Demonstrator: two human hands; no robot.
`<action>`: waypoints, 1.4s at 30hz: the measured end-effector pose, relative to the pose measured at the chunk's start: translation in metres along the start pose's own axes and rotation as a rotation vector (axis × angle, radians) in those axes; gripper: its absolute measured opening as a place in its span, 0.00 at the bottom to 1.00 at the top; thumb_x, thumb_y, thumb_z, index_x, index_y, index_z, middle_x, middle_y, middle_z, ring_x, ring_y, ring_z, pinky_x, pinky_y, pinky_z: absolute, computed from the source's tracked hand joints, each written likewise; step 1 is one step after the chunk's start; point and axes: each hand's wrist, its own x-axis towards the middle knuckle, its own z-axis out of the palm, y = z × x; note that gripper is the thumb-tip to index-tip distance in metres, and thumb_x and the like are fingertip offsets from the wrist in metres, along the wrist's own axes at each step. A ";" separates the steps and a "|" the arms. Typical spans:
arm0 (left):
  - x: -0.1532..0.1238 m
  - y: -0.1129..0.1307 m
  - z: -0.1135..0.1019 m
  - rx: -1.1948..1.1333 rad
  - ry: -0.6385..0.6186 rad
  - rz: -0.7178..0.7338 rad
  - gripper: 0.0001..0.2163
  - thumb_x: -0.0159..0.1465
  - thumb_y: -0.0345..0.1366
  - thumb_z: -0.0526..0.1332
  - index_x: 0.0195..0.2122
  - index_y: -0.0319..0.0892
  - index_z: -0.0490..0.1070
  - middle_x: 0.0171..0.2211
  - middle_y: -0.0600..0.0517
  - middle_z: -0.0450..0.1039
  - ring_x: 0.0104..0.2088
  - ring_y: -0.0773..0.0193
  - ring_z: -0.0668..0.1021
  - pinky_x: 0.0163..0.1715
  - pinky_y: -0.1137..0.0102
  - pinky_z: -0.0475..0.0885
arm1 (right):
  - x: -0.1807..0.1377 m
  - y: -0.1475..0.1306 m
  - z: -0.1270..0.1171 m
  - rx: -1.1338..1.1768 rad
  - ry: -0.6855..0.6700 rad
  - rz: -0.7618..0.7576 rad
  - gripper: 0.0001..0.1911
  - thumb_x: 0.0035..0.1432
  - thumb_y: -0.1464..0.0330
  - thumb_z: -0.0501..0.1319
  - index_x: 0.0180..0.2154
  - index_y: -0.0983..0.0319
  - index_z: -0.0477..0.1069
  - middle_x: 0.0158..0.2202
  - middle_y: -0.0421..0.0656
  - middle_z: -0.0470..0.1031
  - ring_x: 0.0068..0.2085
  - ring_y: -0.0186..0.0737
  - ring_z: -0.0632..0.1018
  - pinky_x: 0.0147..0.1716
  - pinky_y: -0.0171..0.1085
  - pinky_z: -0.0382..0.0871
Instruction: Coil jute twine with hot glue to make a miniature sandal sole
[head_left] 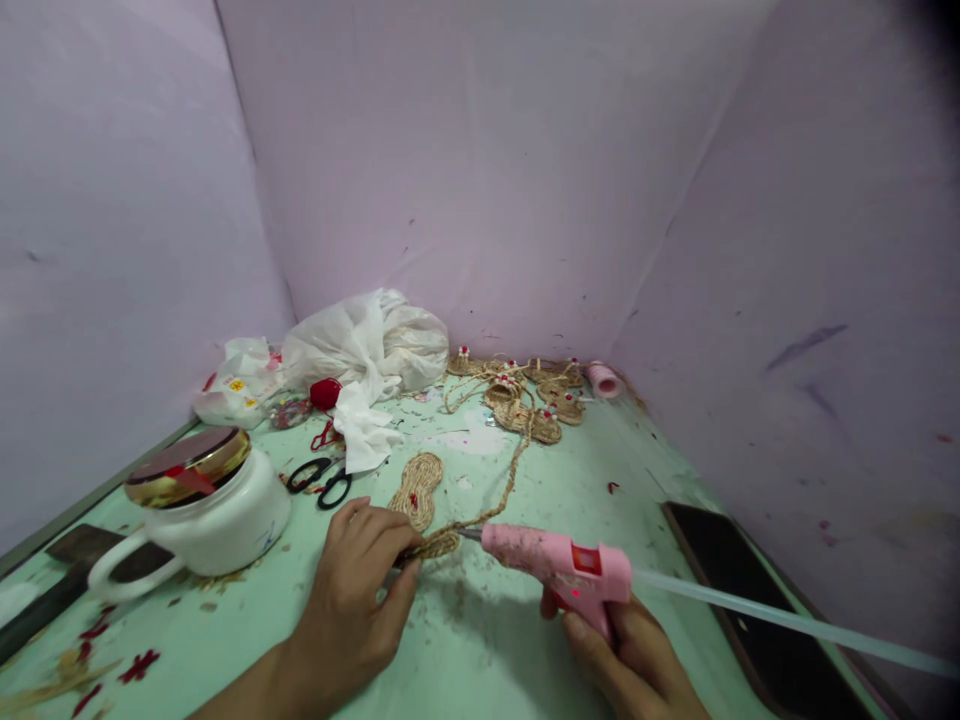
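My left hand (360, 580) pinches a small coil of braided straw rope (439, 545) just above the green tabletop. From that coil the loose braid (514, 470) runs back toward a pile of small woven straw slippers (536, 415). My right hand (630, 650) is wrapped round the handle of a pink hot glue gun (559, 570), whose metal nozzle points left at the braid by my left fingertips. A long translucent glue stick (787, 620) sticks out of its back. Behind my left hand lies a finished-looking woven sole (418, 490) with a red mark.
At left stand a white mug (225, 525) with a gold-rimmed lid and a dark-handled tool (45, 610). Black-handled scissors (322, 482), white tissue (364, 430), red yarn (325, 393) and a plastic bag (367, 340) lie behind. A phone (750, 600) and pink spool (602, 380) are at right.
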 end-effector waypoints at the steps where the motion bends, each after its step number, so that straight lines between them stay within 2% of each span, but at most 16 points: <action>1: 0.000 0.000 0.000 0.001 0.002 -0.002 0.08 0.60 0.26 0.56 0.40 0.42 0.64 0.36 0.49 0.70 0.40 0.59 0.71 0.50 0.53 0.58 | 0.001 0.001 -0.001 0.005 -0.001 0.002 0.25 0.51 0.46 0.56 0.35 0.59 0.77 0.36 0.47 0.77 0.39 0.50 0.75 0.45 0.47 0.69; 6: 0.000 0.000 0.000 0.002 0.009 0.000 0.08 0.60 0.26 0.56 0.40 0.42 0.64 0.36 0.49 0.70 0.40 0.59 0.71 0.50 0.53 0.58 | 0.003 0.006 -0.003 -0.014 -0.067 0.007 0.25 0.51 0.47 0.57 0.36 0.60 0.77 0.37 0.49 0.77 0.40 0.52 0.76 0.44 0.47 0.70; 10: -0.001 0.001 -0.001 -0.016 0.002 -0.002 0.07 0.60 0.26 0.56 0.39 0.42 0.65 0.36 0.49 0.70 0.39 0.59 0.71 0.49 0.54 0.60 | 0.002 0.005 -0.003 -0.017 -0.013 0.000 0.25 0.51 0.47 0.57 0.35 0.60 0.77 0.37 0.49 0.77 0.40 0.51 0.75 0.45 0.47 0.69; 22: -0.001 -0.003 0.002 -0.011 0.018 -0.063 0.06 0.61 0.28 0.55 0.39 0.42 0.65 0.37 0.49 0.72 0.40 0.59 0.72 0.51 0.54 0.59 | 0.003 0.009 -0.004 -0.048 -0.054 0.004 0.24 0.52 0.49 0.57 0.36 0.61 0.77 0.36 0.49 0.77 0.39 0.51 0.76 0.45 0.48 0.69; 24: 0.000 -0.001 0.002 -0.022 0.008 -0.069 0.05 0.61 0.28 0.55 0.38 0.42 0.65 0.36 0.49 0.72 0.39 0.59 0.72 0.49 0.55 0.61 | 0.003 0.010 -0.005 -0.068 -0.092 0.001 0.24 0.52 0.49 0.57 0.35 0.61 0.77 0.35 0.49 0.77 0.38 0.51 0.76 0.44 0.47 0.70; 30: 0.002 0.004 0.001 -0.112 -0.009 -0.168 0.02 0.60 0.32 0.56 0.33 0.43 0.67 0.31 0.50 0.72 0.34 0.61 0.73 0.35 0.65 0.69 | 0.004 0.010 -0.009 -0.092 -0.089 -0.010 0.23 0.53 0.50 0.57 0.37 0.61 0.77 0.35 0.49 0.77 0.39 0.51 0.77 0.43 0.46 0.71; 34: 0.003 0.006 0.002 -0.138 -0.021 -0.235 0.02 0.59 0.32 0.57 0.30 0.43 0.69 0.30 0.51 0.73 0.33 0.62 0.73 0.34 0.67 0.70 | 0.003 0.008 -0.007 -0.091 -0.081 -0.022 0.22 0.52 0.50 0.58 0.37 0.61 0.77 0.35 0.49 0.77 0.39 0.51 0.76 0.43 0.45 0.72; 38: 0.003 0.007 0.002 -0.150 -0.026 -0.245 0.03 0.59 0.33 0.58 0.30 0.42 0.70 0.29 0.51 0.73 0.32 0.62 0.73 0.33 0.67 0.70 | -0.001 0.005 -0.003 -0.069 -0.016 -0.010 0.23 0.53 0.50 0.57 0.37 0.61 0.76 0.35 0.48 0.76 0.40 0.52 0.76 0.45 0.46 0.70; 42: 0.004 0.007 0.003 -0.161 -0.032 -0.266 0.03 0.59 0.33 0.58 0.30 0.43 0.70 0.29 0.51 0.73 0.32 0.61 0.73 0.33 0.66 0.70 | -0.002 0.005 -0.001 -0.081 -0.047 0.016 0.23 0.52 0.49 0.58 0.35 0.60 0.76 0.34 0.48 0.76 0.38 0.51 0.76 0.46 0.48 0.69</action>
